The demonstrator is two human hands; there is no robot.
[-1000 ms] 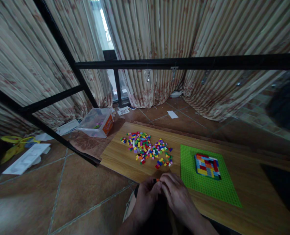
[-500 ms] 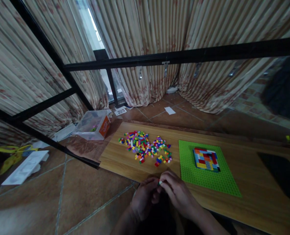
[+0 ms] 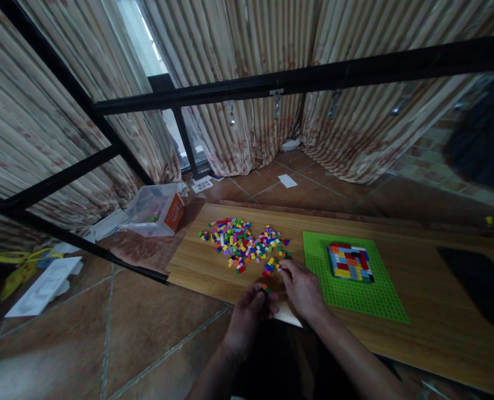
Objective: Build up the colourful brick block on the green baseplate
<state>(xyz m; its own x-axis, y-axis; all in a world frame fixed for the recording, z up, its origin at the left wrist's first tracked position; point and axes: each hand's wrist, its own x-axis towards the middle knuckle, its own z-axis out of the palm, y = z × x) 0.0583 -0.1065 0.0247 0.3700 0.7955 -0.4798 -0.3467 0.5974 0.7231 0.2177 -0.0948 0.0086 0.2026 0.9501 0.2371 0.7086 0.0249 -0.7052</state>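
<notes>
My left hand (image 3: 249, 311) is curled at the near edge of a wooden board (image 3: 196, 266), pinching a small stack of coloured bricks (image 3: 264, 288) at its fingertips. My right hand (image 3: 300, 286) reaches forward to the near edge of a loose pile of small coloured bricks (image 3: 242, 244), its fingers bent down onto them; whether it grips one is not visible. To the right lies a green baseplate (image 3: 367, 300) with a flat multicoloured brick patch (image 3: 349, 262) built on it.
A clear plastic box with an orange label (image 3: 157, 210) lies on the tiled floor left of the board. Black metal bars (image 3: 272, 89) cross in front of striped curtains. White packaging (image 3: 42, 283) and a yellow object (image 3: 13, 264) lie far left. A dark object (image 3: 475, 283) rests on the board's right.
My hands were joined together working a small brick piece near the board's edge; now the right hand has left and reached forward to the pile. The left hand keeps the piece. The view shifted.
</notes>
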